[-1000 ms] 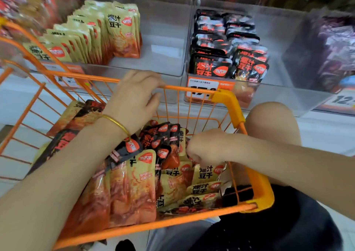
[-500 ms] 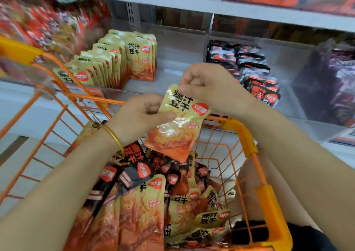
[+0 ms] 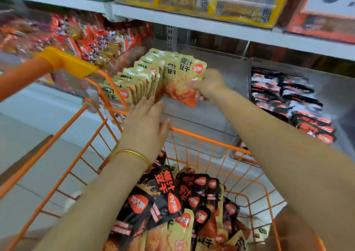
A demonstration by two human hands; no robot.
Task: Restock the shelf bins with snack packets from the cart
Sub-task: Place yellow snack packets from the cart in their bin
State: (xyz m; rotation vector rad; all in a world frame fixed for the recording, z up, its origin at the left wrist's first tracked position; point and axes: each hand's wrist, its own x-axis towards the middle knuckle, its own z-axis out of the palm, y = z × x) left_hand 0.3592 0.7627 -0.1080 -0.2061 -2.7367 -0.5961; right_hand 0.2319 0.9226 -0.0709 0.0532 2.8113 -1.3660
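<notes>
Shelving fills the view ahead, with a white upper shelf edge (image 3: 211, 27) running across at twelve o'clock. Far off at ten o'clock, red packets (image 3: 92, 39) are piled in a blurred heap. Below them, at nine o'clock, the orange cart's (image 3: 201, 137) yellow corner juts in, and its wire basket spreads under both my arms. Just past it, a clear bin (image 3: 221, 104) holds a row of yellow packets (image 3: 134, 79) standing on edge, front to back.

My left hand (image 3: 146, 127), a gold bangle (image 3: 134, 153) on the wrist, reaches over the cart rim with its fingers straight and loose, holding nothing. The fingertips are at the near foot of that row; I cannot tell if they touch it.

At one o'clock from that hand, my right hand (image 3: 209, 84) pinches a yellow packet (image 3: 182, 81) by its right edge, upright against the row's right side, inside the bin.

At three o'clock, the neighbouring bin holds black packets (image 3: 288, 100). Down at six o'clock, black and yellow cart packets (image 3: 172, 202) lie jumbled in the basket.
</notes>
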